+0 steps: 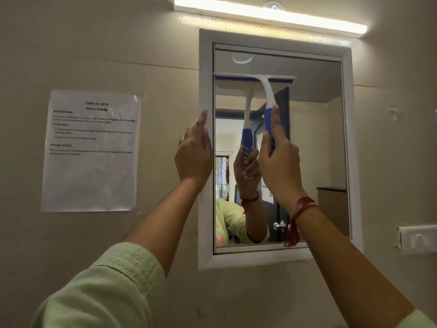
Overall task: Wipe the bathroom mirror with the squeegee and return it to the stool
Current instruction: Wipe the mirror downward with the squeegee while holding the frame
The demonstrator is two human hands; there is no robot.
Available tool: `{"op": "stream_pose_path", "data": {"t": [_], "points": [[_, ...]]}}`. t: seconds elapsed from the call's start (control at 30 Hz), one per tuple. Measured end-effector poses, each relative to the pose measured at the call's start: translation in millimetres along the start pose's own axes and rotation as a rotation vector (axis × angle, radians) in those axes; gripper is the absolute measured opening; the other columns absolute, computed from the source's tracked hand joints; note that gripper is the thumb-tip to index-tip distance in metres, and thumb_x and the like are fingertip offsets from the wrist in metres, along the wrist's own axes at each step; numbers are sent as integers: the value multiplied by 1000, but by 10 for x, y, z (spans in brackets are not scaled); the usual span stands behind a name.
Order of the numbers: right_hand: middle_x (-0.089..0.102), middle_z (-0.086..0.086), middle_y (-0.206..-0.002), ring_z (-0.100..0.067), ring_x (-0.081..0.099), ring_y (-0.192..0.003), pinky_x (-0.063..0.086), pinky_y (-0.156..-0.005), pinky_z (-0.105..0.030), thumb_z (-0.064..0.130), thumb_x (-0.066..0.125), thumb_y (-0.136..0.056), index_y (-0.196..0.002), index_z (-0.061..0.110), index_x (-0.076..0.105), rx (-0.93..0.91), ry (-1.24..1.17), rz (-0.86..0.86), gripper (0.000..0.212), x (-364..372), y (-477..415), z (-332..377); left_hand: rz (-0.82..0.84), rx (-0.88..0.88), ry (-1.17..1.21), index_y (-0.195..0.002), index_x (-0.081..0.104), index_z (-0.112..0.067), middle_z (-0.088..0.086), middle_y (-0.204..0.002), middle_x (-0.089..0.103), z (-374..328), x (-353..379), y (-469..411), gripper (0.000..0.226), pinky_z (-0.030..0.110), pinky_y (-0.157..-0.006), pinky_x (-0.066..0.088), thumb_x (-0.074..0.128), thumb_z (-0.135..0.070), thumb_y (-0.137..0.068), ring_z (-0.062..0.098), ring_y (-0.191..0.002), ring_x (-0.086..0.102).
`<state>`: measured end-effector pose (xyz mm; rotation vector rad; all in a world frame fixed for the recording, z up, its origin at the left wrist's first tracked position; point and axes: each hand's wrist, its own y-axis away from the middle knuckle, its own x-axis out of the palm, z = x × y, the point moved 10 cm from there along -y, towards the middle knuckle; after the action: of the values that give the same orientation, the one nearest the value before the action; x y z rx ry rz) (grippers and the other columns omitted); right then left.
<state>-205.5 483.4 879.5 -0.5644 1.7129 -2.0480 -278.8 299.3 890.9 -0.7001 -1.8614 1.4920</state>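
while the right hand (279,159) is wrapped tight round the blue grip of the squeegee (264,91), its blade lies flat on the mirror (314,138) near the top edge, toward the left side. the left hand (194,152), fingers straight and holding nothing, steadies the left frame. the tool looks light and rigid, its rubber edge soft; the handle's low end suits holding.

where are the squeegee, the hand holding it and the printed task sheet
squeegee (254,78): head view, on the white blade bar against the mirror glass
right hand (279,159): head view, on the back of the hand gripping the blue handle
printed task sheet (92,150): head view, on the middle of the paper
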Motion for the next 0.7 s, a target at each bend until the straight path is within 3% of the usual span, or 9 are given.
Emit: {"op": "stream_pose_path", "data": {"t": [0.2,0.3,0.37,0.57,0.7], "points": [[46,13,-63,-2,49,-50,46,-51,-11,23,37,-100,-144,33,4,3,0,23,56,-32,290,19,1,-4,-4,-140,39,-23,9,-112,65,21,12,0,40,20,-64,41,37,-21,-100,18,-85,61],[54,1,-70,-5,51,-56,56,-59,-28,24,37,-99,-139,39,-1,28,-8,40,57,-56,464,18,-3,-10,-3,-140,39,-23,9,-111,65,26,14,3,40,18,-62,39,37,-20,-100,12,-80,57],[55,-1,-71,-7,51,-57,56,-60,-32,25,37,-99,-139,42,-1,47,-20,53,58,-65,588,0,-2,-9,-6,-140,38,-23,9,-110,65,26,16,2,40,19,-61,38,37,-19,-100,9,-78,53],[34,20,-63,5,35,-50,30,-54,-11,33,32,-96,-142,39,3,41,-23,72,55,-83,976,-54,5,-15,10,-140,38,-25,8,-112,64,43,21,7,41,23,-65,42,35,-18,-100,20,-89,60],[33,21,-66,3,35,-50,27,-50,-9,38,29,-94,-145,35,7,78,-17,95,56,-105,1246,-77,17,-18,8,-140,38,-23,9,-114,63,36,22,8,42,24,-66,43,34,-16,-99,21,-90,59]]}}
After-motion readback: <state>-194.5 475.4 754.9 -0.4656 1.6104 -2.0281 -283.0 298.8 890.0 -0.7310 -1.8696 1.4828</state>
